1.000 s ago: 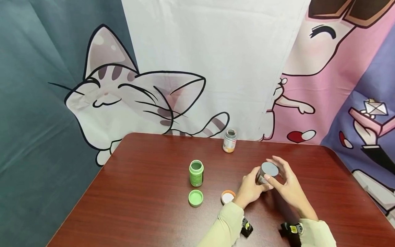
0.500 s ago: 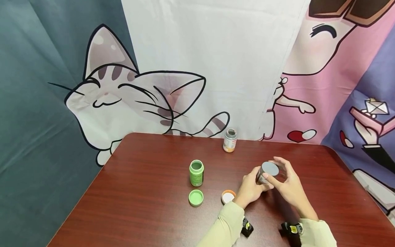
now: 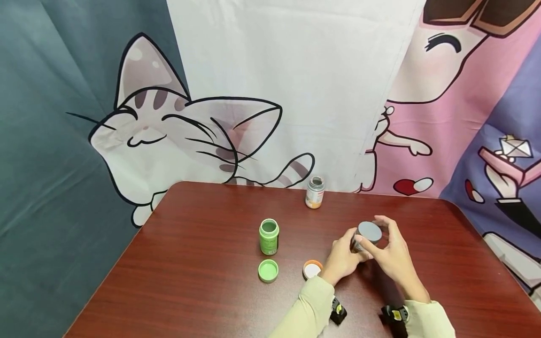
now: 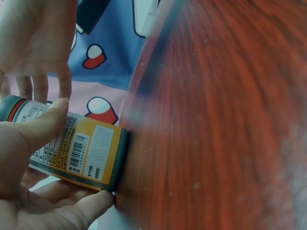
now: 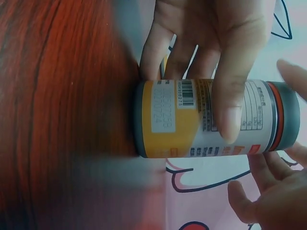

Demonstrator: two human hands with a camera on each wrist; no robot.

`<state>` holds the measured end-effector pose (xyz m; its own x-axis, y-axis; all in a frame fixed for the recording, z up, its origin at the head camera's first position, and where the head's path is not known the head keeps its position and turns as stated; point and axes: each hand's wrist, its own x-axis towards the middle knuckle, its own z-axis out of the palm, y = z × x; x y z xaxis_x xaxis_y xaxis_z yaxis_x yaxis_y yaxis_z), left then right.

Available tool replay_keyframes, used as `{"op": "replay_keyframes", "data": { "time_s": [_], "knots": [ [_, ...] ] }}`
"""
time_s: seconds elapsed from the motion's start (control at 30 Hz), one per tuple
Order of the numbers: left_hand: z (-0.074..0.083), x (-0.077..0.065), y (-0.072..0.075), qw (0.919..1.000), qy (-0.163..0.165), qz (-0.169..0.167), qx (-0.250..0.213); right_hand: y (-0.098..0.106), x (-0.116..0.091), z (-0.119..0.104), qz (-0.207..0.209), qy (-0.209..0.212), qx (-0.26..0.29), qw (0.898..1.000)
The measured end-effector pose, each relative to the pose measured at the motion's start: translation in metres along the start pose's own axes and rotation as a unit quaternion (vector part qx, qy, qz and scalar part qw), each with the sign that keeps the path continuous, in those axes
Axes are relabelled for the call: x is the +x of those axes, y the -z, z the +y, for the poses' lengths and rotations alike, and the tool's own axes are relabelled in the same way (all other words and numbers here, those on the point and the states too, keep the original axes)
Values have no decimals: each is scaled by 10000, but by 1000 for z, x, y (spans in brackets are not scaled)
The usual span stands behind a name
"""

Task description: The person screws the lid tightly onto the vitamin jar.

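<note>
A yellow-and-white labelled bottle (image 5: 158, 120) with a grey cap (image 3: 370, 231) stands upright between the two hands on the right part of the table (image 3: 190, 277); whether its base touches the wood is hard to tell. The left hand (image 3: 344, 258) grips its body from the side, thumb laid straight across the label, fingers bent around the far side, one fingertip down at the base. The right hand (image 3: 395, 256) arches around the cap, thumb on the near side and fingers on the far side, the palm apart from the bottle; whether thumb and fingers press the cap cannot be told. The left forearm slants inward from the bottom edge in a pale sleeve (image 3: 308, 303), a black wrist device (image 3: 338, 312) beneath it; the right forearm leans in from the opposite side. Just beside the left wrist, partly hidden, lies an orange-rimmed lid (image 3: 312, 268). Farther left, a green lid (image 3: 268, 271) lies before an uncapped green bottle (image 3: 269, 239), and an uncapped white bottle (image 3: 314, 196) stands near the back edge.
</note>
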<state>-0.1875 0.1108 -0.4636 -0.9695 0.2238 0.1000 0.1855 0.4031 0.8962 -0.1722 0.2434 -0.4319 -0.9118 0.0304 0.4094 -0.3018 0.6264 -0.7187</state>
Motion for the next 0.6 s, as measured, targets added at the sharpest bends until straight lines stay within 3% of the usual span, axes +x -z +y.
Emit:
{"op": "replay_keyframes", "data": {
  "time_s": [0.27, 0.6],
  "knots": [
    [0, -1, 0, 10000, -24, -4, -14, 5, 0, 2, -511, -3, 666, 9965],
    [0, -1, 0, 10000, -27, 61, -8, 9, 1, 3, -783, 457, 1461, 9851]
  ]
}}
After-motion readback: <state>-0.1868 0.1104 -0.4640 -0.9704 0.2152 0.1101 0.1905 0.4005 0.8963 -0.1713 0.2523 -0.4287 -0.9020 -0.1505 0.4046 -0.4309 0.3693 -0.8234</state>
